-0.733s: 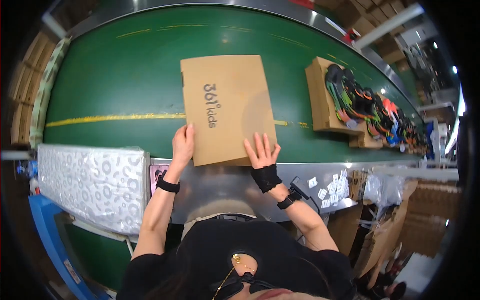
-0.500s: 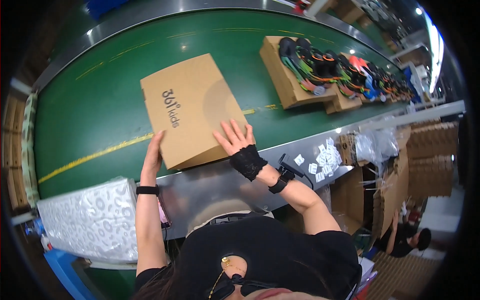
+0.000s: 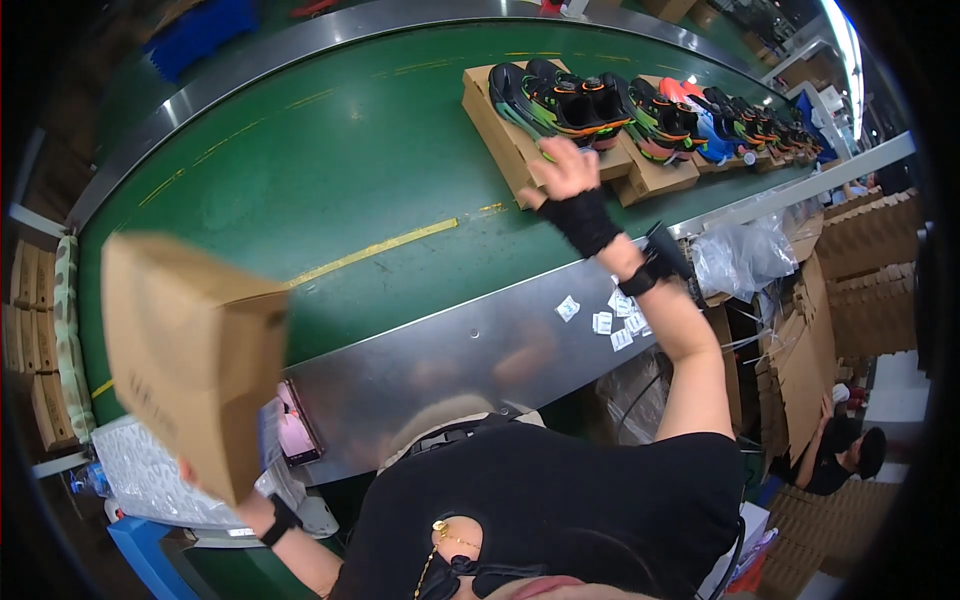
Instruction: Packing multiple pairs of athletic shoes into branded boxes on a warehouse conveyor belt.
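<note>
A closed brown cardboard shoebox (image 3: 190, 350), tilted and blurred by motion, is lifted at the left. My left hand (image 3: 205, 485) grips its lower near end, with most fingers hidden by the box. My right hand (image 3: 568, 178), in a black wrist cover, reaches over the green conveyor belt with its fingers apart. It is at the near edge of another shoebox (image 3: 500, 135), which carries black, green and orange sneakers (image 3: 560, 105). I cannot tell whether the fingers touch that box or the shoes.
More boxes topped with sneakers (image 3: 660, 125) line the belt (image 3: 370, 180) toward the right. White labels (image 3: 622, 322) lie on the metal ledge (image 3: 450, 350), and a phone (image 3: 298, 425) lies left of them. Patterned wrapping paper (image 3: 140, 470) is at the lower left. Another person (image 3: 835, 455) is at the far right.
My left hand has lifted the shoebox off the belt and swung it left, tilting it. My right hand has let go of it and moved right to the box with sneakers, which has come nearer.
</note>
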`<state>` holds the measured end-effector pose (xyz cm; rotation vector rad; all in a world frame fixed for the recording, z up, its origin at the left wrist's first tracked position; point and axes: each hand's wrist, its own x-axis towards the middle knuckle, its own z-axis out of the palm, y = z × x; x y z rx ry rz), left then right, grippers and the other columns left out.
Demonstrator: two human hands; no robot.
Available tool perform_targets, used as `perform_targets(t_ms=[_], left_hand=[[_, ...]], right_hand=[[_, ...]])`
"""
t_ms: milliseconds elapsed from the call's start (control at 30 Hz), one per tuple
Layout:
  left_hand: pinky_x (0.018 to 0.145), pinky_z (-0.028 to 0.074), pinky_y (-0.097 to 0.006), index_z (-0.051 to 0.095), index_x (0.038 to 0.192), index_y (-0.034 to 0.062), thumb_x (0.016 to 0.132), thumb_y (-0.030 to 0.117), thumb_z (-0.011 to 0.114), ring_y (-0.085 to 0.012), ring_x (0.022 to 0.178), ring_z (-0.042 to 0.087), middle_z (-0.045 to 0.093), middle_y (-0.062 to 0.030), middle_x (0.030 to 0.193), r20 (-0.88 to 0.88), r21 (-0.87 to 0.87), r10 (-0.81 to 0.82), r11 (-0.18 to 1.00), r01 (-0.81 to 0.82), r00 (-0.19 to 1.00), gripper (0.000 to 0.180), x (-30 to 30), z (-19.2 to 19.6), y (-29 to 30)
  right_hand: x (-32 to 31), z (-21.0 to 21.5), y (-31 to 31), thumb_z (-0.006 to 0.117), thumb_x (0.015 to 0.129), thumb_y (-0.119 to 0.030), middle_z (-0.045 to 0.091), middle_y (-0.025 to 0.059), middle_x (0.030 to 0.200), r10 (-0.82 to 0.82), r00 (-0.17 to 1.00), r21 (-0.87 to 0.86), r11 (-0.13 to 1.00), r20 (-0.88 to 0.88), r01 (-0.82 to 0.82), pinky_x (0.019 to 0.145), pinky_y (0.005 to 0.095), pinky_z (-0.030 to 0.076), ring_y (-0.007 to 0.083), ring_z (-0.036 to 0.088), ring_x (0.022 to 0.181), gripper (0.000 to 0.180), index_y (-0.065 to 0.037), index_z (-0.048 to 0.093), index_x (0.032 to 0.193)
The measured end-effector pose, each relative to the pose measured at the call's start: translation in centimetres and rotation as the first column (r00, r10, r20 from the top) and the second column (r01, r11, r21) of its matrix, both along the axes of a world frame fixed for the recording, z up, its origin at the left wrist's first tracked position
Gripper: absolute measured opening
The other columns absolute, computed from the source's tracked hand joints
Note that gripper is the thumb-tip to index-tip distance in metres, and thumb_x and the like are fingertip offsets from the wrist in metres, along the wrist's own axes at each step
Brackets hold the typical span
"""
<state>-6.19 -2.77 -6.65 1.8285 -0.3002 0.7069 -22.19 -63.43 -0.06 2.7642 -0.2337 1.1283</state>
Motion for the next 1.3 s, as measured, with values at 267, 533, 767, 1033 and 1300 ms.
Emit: perform_targets(t_ms=[267, 533, 767, 1033, 1300], left_hand=[[0.092, 0.022, -0.063, -0.003, 0.135, 0.0157, 0.064, 0.052, 0.062, -0.0435, 0.12, 0.023, 0.003, -0.0247, 0.136, -0.36, -0.931, -0.012, -0.055, -0.361, 0.933, 0.102, -11.9, 7.0, 5.5], [0.093, 0.029, -0.048, 0.015, 0.133, 0.0094, 0.075, 0.045, 0.057, -0.033, 0.117, 0.033, 0.029, -0.0188, 0.129, -0.62, -0.773, -0.341, 0.416, -0.478, 0.706, 0.08, -13.1, 4.6, -1.4], [0.088, 0.036, -0.038, 0.034, 0.124, 0.0051, 0.083, 0.031, 0.05, -0.0273, 0.105, 0.046, 0.044, -0.0155, 0.117, -0.583, -0.543, -0.484, 0.83, 0.129, 0.653, 0.051, -7.3, 4.3, -16.0], [0.099, 0.024, -0.035, 0.034, 0.123, -0.0034, 0.085, 0.035, 0.048, -0.0328, 0.121, 0.03, 0.028, -0.0238, 0.131, -0.615, 0.377, -0.481, 0.517, 0.769, 0.625, 0.056, -7.1, 2.1, -33.6], [0.102, 0.018, -0.035, 0.018, 0.13, -0.0046, 0.085, 0.036, 0.045, -0.034, 0.126, 0.02, 0.022, -0.0268, 0.133, -0.781, 0.323, -0.429, 0.345, 0.882, 0.454, 0.067, -8.5, -0.7, -35.1]], right_hand=[[0.1, 3.1, -11.7, 0.061, 0.063, -0.051, 0.047, 0.0122, 0.119, -0.421, 0.659, 0.023, 0.832, -0.623, 0.554, 0.094, 0.0614, 0.009, 0.0299, 0.033, 0.119, 0.061, -0.018, 0.052, 0.113], [-0.7, 2.9, -11.2, 0.061, 0.062, -0.054, 0.058, 0.0056, 0.103, -0.158, 0.726, 0.255, 0.869, -0.669, 0.424, 0.092, 0.0579, 0.012, 0.025, 0.045, 0.106, 0.049, -0.015, 0.064, 0.091], [-6.4, 1.3, 0.5, 0.064, 0.043, -0.048, 0.053, 0.0059, 0.073, 0.443, 0.823, 0.183, 0.896, -0.355, -0.404, 0.078, 0.0498, 0.03, 0.0222, 0.051, 0.078, 0.035, -0.014, 0.057, 0.048], [-5.6, -6.3, 12.9, 0.061, 0.047, -0.042, 0.05, 0.0057, 0.068, 0.819, 0.461, 0.347, 0.566, -0.342, -0.748, 0.079, 0.0572, 0.027, 0.0256, 0.045, 0.085, 0.027, -0.016, 0.055, 0.05], [4.6, -8.1, 1.2, 0.049, 0.075, -0.026, 0.046, 0.0151, 0.115, 0.024, 0.929, 0.315, 0.944, -0.369, 0.101, 0.084, 0.0631, 0.025, 0.0383, 0.038, 0.11, 0.024, -0.005, 0.059, 0.083]])
